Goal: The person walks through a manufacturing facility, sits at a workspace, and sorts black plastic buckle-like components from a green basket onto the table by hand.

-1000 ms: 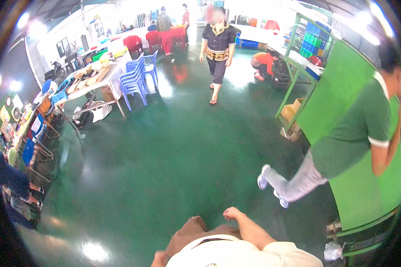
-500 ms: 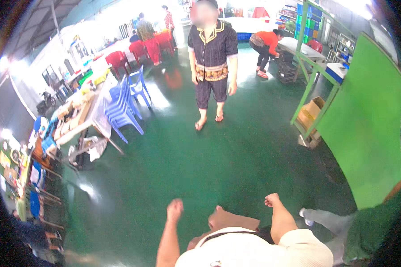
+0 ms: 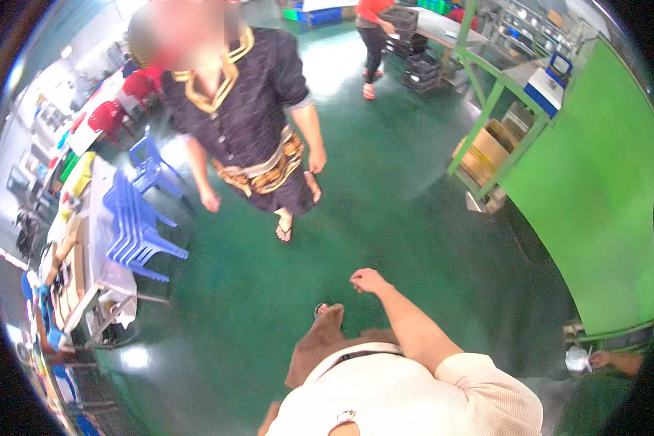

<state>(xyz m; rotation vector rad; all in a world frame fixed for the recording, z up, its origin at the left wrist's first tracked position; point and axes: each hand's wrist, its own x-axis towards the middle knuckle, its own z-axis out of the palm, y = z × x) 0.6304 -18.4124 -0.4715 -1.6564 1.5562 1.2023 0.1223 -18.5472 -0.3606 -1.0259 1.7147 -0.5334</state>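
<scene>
Cardboard box (image 3: 481,157): located between the near posts of the green frame (image 3: 475,130), by its bottom rail. Position: ahead and to the right of the right grip (image 3: 369,280), well apart; of the two hands, the right appears nearer. Right grip: fingers loosely curled, nothing visible held (full closure cannot be told). Left grip: out of view. Box: matte brown, angular; long axis unclear. Floor (image 3: 232,312): smooth, glossy green.

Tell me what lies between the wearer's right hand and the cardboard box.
In the head view, green floor stretches out from the right hand, then comes part of the green frame, just before the cardboard box.
</scene>
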